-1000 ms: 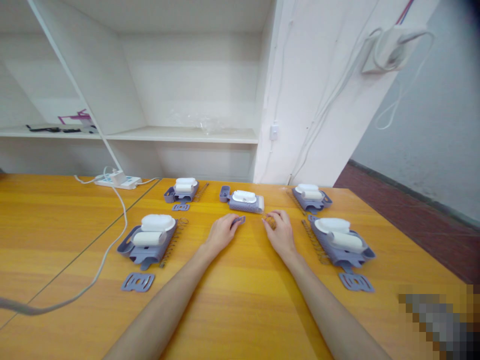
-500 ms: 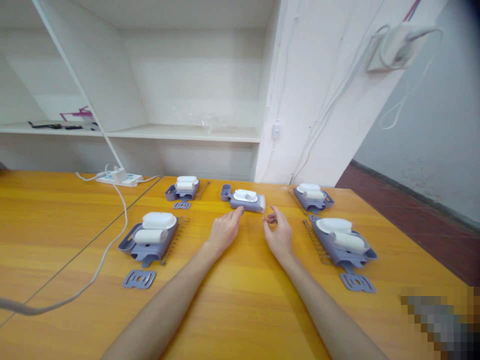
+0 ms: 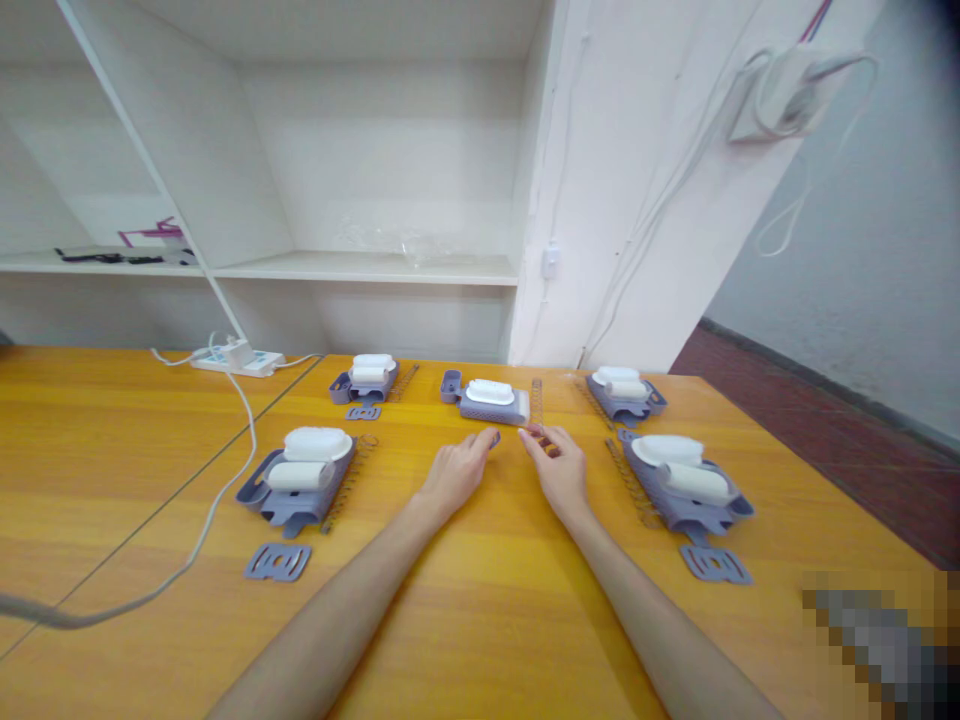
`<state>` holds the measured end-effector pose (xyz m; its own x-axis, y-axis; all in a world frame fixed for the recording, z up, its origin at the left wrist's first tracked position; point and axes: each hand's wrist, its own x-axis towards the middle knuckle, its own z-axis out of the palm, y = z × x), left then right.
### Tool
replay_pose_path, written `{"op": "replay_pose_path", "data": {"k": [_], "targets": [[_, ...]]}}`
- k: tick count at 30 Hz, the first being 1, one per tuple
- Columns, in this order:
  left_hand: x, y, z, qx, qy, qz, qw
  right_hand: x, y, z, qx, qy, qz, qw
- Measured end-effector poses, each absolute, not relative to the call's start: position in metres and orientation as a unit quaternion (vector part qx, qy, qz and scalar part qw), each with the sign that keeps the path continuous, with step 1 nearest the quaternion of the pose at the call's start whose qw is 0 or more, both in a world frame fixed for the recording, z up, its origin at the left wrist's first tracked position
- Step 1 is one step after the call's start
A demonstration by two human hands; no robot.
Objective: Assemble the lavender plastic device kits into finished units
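My left hand (image 3: 459, 470) is closed, with a small grey-purple piece (image 3: 495, 440) showing at its fingertips. To its right, my right hand (image 3: 556, 468) has its thumb and fingers curled close together; whatever lies between them is too small to make out. Just beyond both hands lies a grey-purple plastic body (image 3: 491, 410) with a white oval part (image 3: 490, 391) on top and a small open box-shaped end (image 3: 451, 385) at its left. A thin wire coil (image 3: 536, 398) lies to the right of that body, past my right fingertips.
Similar sets of grey-purple parts (image 3: 306, 500) with white rolls (image 3: 697, 484), coils and flat slotted plates (image 3: 277, 562) lie left and right on the wooden table (image 3: 480, 620). A power strip (image 3: 238, 357) with a white cable sits back left, below shelves (image 3: 360, 264).
My left hand has drawn slightly away from the middle body, the small piece now showing. My right fingers have come closer together, lower down. The coil beyond them is now plainly visible.
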<state>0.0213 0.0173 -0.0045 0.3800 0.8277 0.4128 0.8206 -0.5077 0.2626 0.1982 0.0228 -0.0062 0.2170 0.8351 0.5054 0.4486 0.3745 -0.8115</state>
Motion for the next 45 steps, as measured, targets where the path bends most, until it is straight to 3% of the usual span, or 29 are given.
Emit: {"op": "replay_pose_path", "data": {"k": [8,12,17,21,29,35,38,45], "targets": [[0.02,0.025,-0.013,0.818,0.438,0.363,0.085,0.196,0.021,-0.003,-0.534,-0.533,0.299,0.585],[0.02,0.023,-0.01,0.82,0.432,0.363,0.097,0.196,0.023,-0.006,-0.507,-0.467,0.399,0.605],[0.021,0.021,-0.008,0.824,0.432,0.354,0.092,0.195,0.024,-0.008,-0.47,-0.422,0.442,0.637],[0.021,0.02,-0.007,0.818,0.443,0.354,0.096,0.195,0.025,-0.008,-0.476,-0.458,0.429,0.616],[0.02,0.023,-0.009,0.79,0.483,0.357,0.119,0.201,0.028,-0.008,-0.522,-0.567,0.256,0.583],[0.019,0.025,-0.005,0.76,0.477,0.424,0.124,0.2,0.029,-0.012,-0.509,-0.498,0.362,0.602],[0.017,0.029,-0.005,0.726,0.487,0.454,0.174,0.199,0.028,-0.01,-0.478,-0.477,0.403,0.618],[0.014,0.037,-0.01,0.638,0.452,0.465,0.415,0.198,0.031,-0.014,-0.459,-0.497,0.392,0.623]]}}
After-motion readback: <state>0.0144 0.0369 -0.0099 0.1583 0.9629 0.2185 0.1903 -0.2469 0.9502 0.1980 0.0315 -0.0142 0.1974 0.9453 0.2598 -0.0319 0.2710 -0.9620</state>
